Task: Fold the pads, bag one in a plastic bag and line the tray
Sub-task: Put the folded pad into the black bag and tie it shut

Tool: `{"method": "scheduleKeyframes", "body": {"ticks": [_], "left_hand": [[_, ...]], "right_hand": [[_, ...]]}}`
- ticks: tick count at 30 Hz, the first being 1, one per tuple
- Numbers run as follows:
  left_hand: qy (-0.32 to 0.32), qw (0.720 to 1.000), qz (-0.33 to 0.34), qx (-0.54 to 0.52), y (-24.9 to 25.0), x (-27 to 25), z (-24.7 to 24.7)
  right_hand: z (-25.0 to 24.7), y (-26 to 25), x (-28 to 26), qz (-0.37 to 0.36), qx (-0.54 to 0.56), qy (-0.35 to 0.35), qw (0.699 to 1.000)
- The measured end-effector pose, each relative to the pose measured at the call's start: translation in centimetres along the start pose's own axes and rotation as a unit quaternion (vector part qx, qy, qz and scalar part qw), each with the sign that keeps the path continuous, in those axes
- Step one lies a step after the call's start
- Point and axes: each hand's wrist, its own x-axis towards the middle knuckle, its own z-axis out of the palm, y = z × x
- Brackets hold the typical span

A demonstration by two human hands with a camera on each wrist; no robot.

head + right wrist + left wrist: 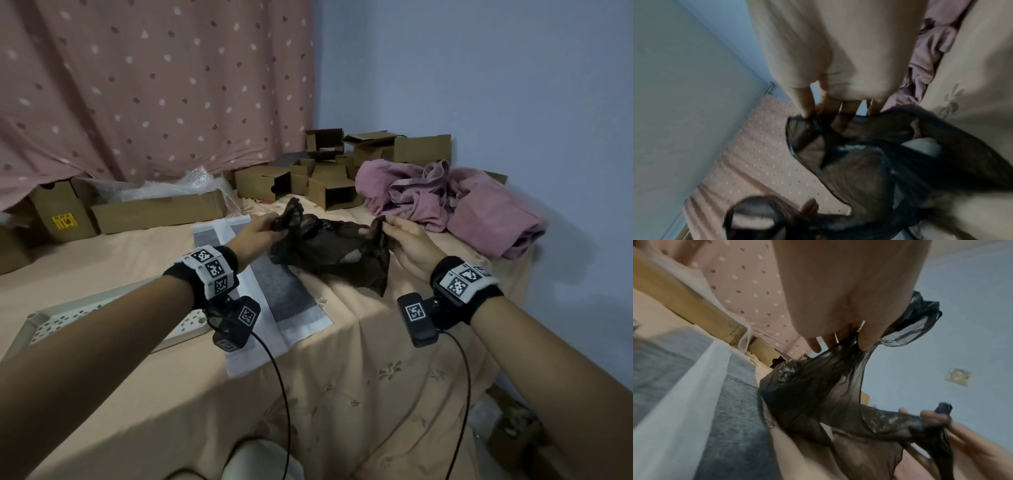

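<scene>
A thin black plastic bag [329,250] lies on the peach bedsheet, with a pale folded pad [354,256] showing through near its right side. My left hand [270,224] pinches the bag's left handle; my right hand [394,229] pinches the right handle. The two handles are pulled apart. In the left wrist view the bag [818,394] stretches from my left hand [857,340] down to the other hand. In the right wrist view my right hand [838,113] grips the bunched black film [859,170]. A white and grey pad [274,291] lies flat under the bag. A perforated white tray [102,318] sits at the left.
Open cardboard boxes [325,171] crowd the back of the bed, with a long box [157,210] and bubble wrap [171,185] at the left. A heap of pink cloth [452,202] lies at the right by the blue wall. A dotted pink curtain [154,85] hangs behind.
</scene>
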Motion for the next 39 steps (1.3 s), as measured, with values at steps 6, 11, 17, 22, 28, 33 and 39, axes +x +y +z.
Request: {"method": "scheduleKeyframes", "body": {"ticks": [6,11,17,22,28,33,39], "left_hand": [[0.005,0.958,-0.062,-0.281,1.5,0.6,0.8],[-0.02,0.926,-0.087,-0.366,1.9,0.4,1.9],[-0.073,0.907,-0.09,-0.404,2.9,0.1,3.4],[-0.132,0.961,-0.048,-0.237,2.7,0.0,3.5],[-0.087,0.978,-0.037,-0.186,2.8,0.6,4.1],[-0.028,0.973,-0.006,-0.229,3.9,1.5,5.5],[0.034,0.976,0.0,-0.214,3.2,2.6,5.6]], "right_hand": [[1.7,-0.3,0.8,-0.015,0.057,0.089,0.994],[2.7,-0.5,1.5,0.003,0.062,0.083,0.995],[4.4,-1.4,2.5,0.036,-0.008,0.117,0.992],[5.3,-1.7,3.7,0.061,0.086,0.093,0.99],[6.2,-1.6,4.2,0.046,0.17,0.084,0.981],[6.9,-0.6,4.0,-0.036,0.0,0.097,0.995],[7.4,0.0,3.9,-0.087,-0.119,0.091,0.985]]}}
